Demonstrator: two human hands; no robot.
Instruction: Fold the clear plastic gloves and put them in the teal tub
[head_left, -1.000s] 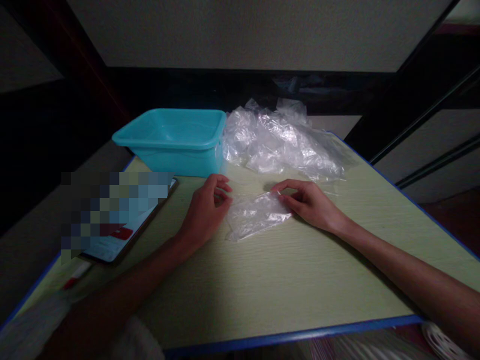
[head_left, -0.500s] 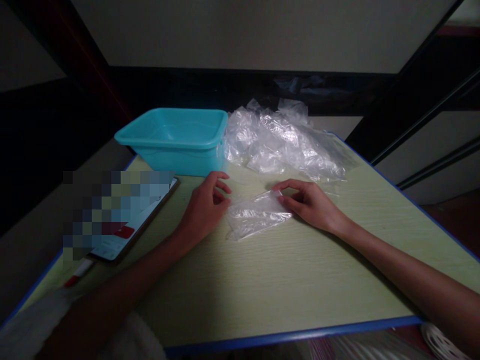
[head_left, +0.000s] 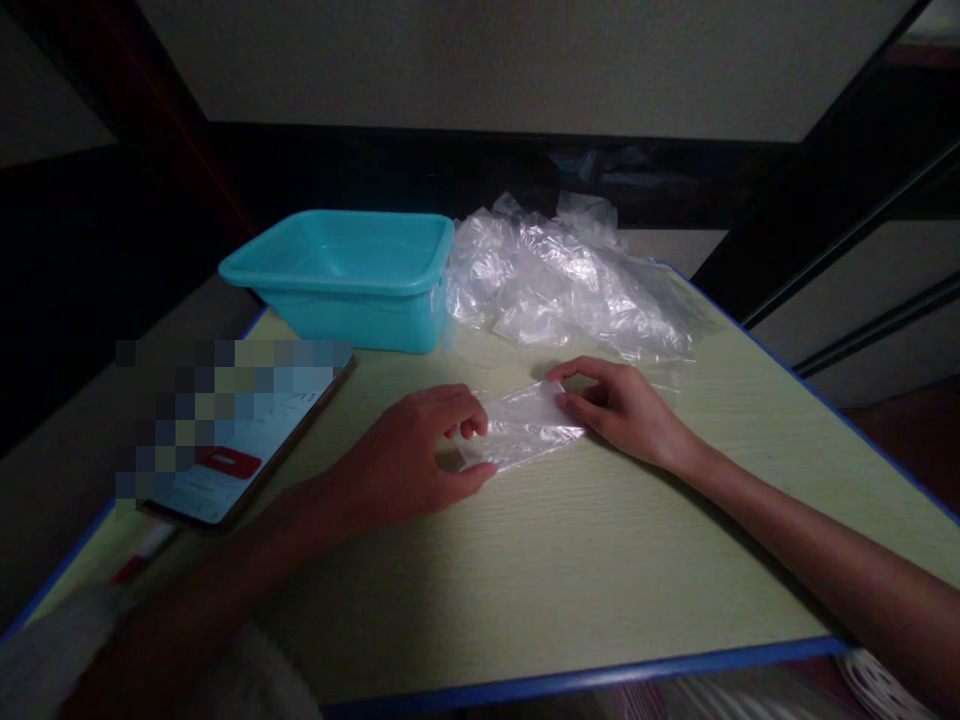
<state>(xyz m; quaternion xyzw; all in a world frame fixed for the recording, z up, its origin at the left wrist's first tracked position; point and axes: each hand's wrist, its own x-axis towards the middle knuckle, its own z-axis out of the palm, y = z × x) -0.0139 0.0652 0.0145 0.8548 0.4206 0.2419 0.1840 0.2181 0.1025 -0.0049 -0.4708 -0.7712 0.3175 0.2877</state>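
Note:
A clear plastic bag (head_left: pixel 529 425), folded into a flat strip, lies on the table in front of me. My right hand (head_left: pixel 611 405) pinches its far right corner between thumb and fingers. Over the bag's left end is my left hand (head_left: pixel 427 445), its thumb apart from the curled fingers. A gap shows between that thumb and the fingertips, with the bag's end visible behind them. Whether the left fingertips touch the plastic I cannot tell.
A turquoise basin (head_left: pixel 352 315) stands at the back left of the table (head_left: pixel 585 590). Beside it is a heap of crumpled clear bags (head_left: pixel 570 280). A phone (head_left: pixel 262 430) lies at the left, partly blurred out, with a red-and-white pen (head_left: pixel 142 550) near its lower end.
My left hand has moved right and nearer to me, from beside the bag's left edge to over its left end. The right hand keeps its pinch on the corner.

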